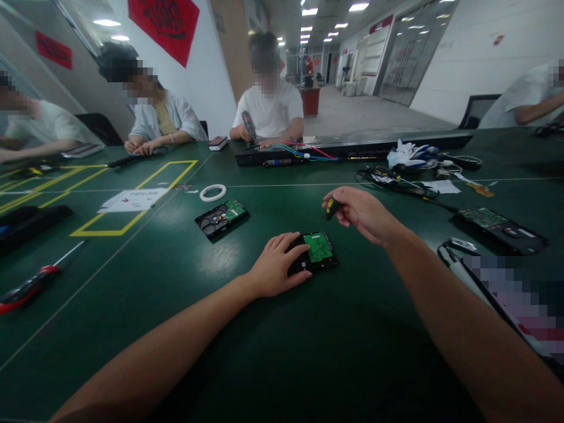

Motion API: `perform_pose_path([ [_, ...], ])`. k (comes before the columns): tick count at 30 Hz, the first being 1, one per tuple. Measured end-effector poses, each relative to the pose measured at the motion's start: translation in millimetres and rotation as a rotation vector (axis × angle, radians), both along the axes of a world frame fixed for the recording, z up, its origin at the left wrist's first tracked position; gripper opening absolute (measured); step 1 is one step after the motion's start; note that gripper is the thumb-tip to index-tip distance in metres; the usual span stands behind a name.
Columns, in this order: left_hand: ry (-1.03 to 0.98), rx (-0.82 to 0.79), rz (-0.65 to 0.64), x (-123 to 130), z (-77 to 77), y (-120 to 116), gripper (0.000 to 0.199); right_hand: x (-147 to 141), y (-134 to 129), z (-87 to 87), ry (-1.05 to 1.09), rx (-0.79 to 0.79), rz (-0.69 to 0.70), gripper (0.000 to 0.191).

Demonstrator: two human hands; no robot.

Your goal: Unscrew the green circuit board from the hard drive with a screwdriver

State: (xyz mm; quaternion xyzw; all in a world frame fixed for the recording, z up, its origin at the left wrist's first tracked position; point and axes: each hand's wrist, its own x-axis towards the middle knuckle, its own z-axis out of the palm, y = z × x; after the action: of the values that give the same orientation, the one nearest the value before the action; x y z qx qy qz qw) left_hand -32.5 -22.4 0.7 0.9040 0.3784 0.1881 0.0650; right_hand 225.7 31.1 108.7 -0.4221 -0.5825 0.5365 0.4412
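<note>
A black hard drive with a green circuit board [320, 247] lies flat on the green table [220, 352]. My left hand [277, 264] rests on the drive's left part, fingers spread over it and pressing its near edge. My right hand [356, 212] pinches a small yellow and black screwdriver [332, 207] above the drive's far right part. The screwdriver's thin shaft points down toward the board's far edge; whether its tip touches a screw is too small to tell.
Another hard drive [222, 218] and a white tape roll [212, 192] lie at the left. A red and black screwdriver [33, 286] is far left. A third drive [500, 229] lies right, near cables. People sit opposite.
</note>
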Motion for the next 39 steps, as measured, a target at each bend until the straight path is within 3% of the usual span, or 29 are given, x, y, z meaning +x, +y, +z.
perform_pose_path([
  [5,0.001,0.002,0.000,0.2,-0.4,-0.3,0.065,-0.3,-2.8,2.4,0.016,-0.015,-0.001,0.011],
  [13,0.003,0.015,0.001,0.4,-1.1,-0.1,0.066,-0.8,-6.0,3.4,-0.041,0.038,0.112,0.015],
  [17,0.003,0.005,0.000,0.0,-0.1,-0.2,0.066,0.9,-1.3,1.1,-0.031,0.080,0.083,0.020],
  [24,0.008,-0.003,0.004,-0.2,-0.1,0.1,0.066,-1.1,0.3,-1.4,0.039,-0.001,0.023,0.017],
  [39,-0.027,0.002,0.000,0.7,-1.8,0.2,0.066,-1.4,-3.5,1.2,-0.005,0.020,0.072,0.014],
])
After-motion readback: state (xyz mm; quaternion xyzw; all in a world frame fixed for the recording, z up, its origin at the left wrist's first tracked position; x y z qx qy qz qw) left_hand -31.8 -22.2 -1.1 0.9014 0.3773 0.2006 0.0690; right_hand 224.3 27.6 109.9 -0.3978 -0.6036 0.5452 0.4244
